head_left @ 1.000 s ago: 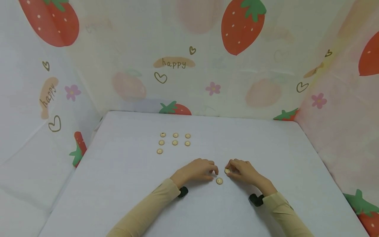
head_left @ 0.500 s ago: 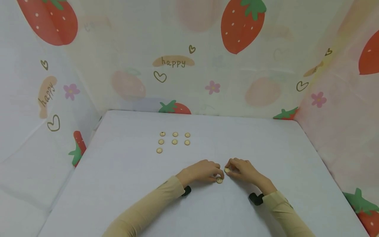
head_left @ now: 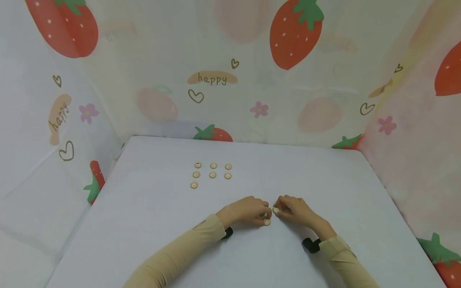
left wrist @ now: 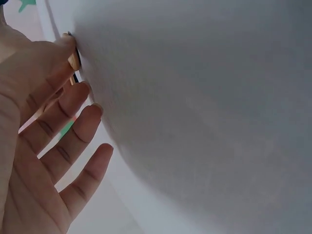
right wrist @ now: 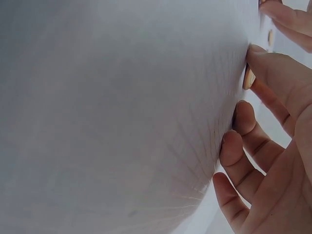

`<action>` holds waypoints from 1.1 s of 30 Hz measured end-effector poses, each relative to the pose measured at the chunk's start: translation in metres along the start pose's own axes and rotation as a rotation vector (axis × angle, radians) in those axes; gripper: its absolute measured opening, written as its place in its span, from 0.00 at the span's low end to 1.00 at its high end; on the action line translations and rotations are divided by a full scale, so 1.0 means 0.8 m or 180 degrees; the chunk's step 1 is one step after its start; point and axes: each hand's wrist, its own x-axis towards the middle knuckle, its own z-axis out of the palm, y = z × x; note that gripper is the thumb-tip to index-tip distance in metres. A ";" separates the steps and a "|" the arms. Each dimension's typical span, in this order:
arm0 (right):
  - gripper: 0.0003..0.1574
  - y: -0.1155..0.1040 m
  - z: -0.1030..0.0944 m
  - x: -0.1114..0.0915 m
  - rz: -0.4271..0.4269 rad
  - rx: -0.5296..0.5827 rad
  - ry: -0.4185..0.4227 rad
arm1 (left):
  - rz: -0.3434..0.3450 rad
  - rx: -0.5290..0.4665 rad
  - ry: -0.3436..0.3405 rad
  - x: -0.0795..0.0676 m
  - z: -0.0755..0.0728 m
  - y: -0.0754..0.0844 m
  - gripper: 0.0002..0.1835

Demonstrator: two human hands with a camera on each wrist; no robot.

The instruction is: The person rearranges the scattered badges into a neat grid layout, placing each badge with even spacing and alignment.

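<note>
My left hand (head_left: pixel 247 210) pinches a round beige button (head_left: pixel 267 222) on the white tabletop between thumb and index finger. In the left wrist view that button (left wrist: pixel 74 61) shows edge-on beside the thumb tip, the other fingers spread loosely. Just to the right, my right hand (head_left: pixel 298 210) holds a second button (head_left: pixel 275 210) between thumb and index finger. From the right wrist, this button (right wrist: pixel 249 77) appears tilted below the thumb, partly covered by it. The two hands nearly meet, a narrow gap between them.
Several matching buttons (head_left: pixel 213 175) lie behind and left of the hands: two rows of three, plus a single button (head_left: pixel 194 185) in front at the left. The white table (head_left: pixel 306 168) backs onto a strawberry-printed curtain (head_left: pixel 216 108), with similar cloth at both sides.
My left hand has moved right to the nearer button and closed its thumb and index finger on it. The right hand keeps its pinch on the other button, nearly still.
</note>
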 end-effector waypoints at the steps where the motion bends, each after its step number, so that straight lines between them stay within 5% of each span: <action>1: 0.11 0.000 0.000 0.000 0.0008 0.0006 0.0002 | -0.0011 0.0010 0.0014 0.000 0.001 0.000 0.12; 14: 0.11 -0.001 0.000 0.000 0.0028 0.0006 -0.0038 | -0.0174 0.0197 0.0096 -0.005 0.005 -0.005 0.12; 33: 0.12 0.002 0.001 0.002 -0.0068 -0.0087 0.0007 | -0.0487 0.0121 0.0216 -0.037 -0.006 -0.026 0.12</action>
